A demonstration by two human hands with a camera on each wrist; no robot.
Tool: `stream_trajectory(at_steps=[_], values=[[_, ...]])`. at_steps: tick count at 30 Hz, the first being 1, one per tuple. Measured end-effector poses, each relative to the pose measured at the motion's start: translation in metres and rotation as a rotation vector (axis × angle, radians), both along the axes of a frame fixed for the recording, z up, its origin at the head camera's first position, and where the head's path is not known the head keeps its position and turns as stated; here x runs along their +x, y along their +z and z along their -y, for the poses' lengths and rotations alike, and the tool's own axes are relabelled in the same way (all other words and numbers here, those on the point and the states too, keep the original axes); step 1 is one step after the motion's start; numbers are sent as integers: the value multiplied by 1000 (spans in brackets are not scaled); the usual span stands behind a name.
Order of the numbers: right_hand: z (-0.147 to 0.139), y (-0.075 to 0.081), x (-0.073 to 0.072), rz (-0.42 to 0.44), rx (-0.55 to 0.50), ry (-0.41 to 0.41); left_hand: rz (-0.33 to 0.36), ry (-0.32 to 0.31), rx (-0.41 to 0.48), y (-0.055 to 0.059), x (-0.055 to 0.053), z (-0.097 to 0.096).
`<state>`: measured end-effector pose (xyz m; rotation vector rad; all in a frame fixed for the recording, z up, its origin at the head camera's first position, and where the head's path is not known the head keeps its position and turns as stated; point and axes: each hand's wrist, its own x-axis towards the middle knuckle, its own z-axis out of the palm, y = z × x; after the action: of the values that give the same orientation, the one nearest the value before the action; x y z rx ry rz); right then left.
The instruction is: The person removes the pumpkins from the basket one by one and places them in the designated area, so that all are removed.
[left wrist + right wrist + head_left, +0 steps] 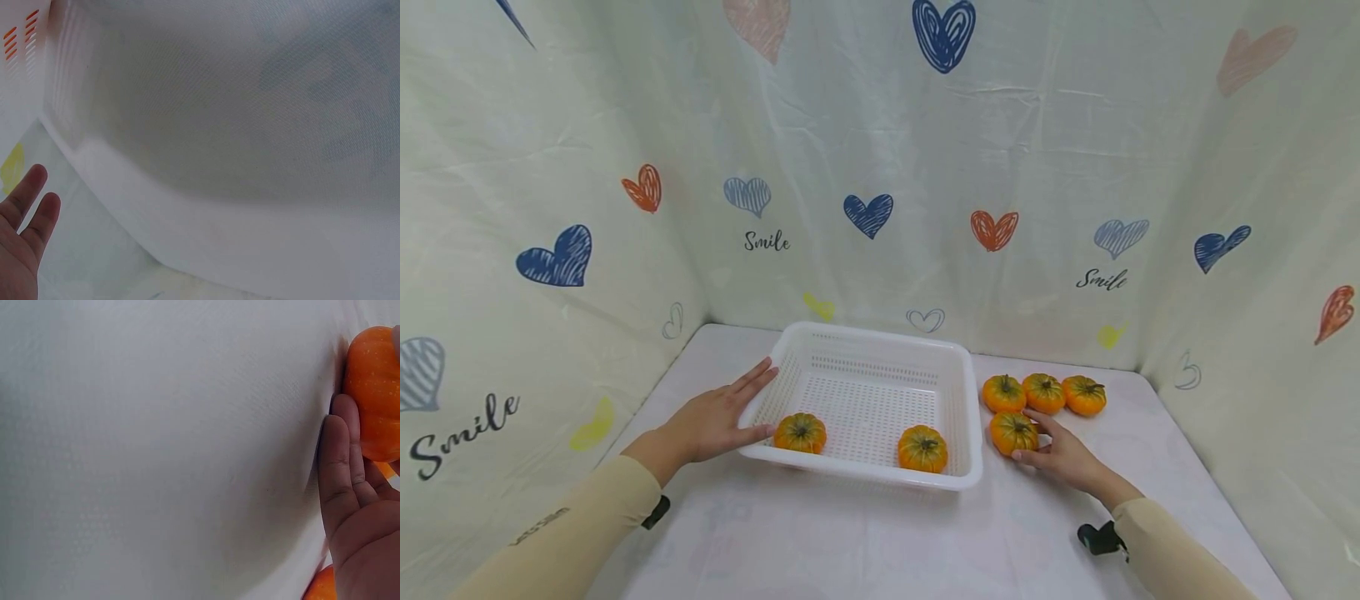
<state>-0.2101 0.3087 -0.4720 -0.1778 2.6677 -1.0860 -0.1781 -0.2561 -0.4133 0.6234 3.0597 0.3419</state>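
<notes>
A white plastic basket (867,481) with perforated walls sits on the table, holding two small orange pumpkins: one pumpkin (801,433) in its near left corner, another pumpkin (922,449) near the front right. My left hand (718,417) rests against the basket's left side with fingers straight; its thumb tip is close beside the left pumpkin. In the left wrist view, spread fingers (40,228) show by the basket wall. To the right of the basket, my right hand (1063,454) grips a pumpkin (1013,434) between thumb and fingers, low at the tabletop. The right wrist view shows this pumpkin (375,394) from below.
Behind the gripped pumpkin, three more stand in a row: a left pumpkin (1003,393), a middle pumpkin (1043,392) and a right pumpkin (1084,395). The table (820,542) has a white cover. Curtains (925,150) printed with hearts enclose its back and sides.
</notes>
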Motion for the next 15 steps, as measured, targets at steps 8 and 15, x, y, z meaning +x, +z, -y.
stream_trajectory(at_steps=[8,15], values=[[-10,9,5,18,1,20,-5,-5,1,2,1,0],[-24,33,8,-31,41,24,-4,-4,0,4,1,0]])
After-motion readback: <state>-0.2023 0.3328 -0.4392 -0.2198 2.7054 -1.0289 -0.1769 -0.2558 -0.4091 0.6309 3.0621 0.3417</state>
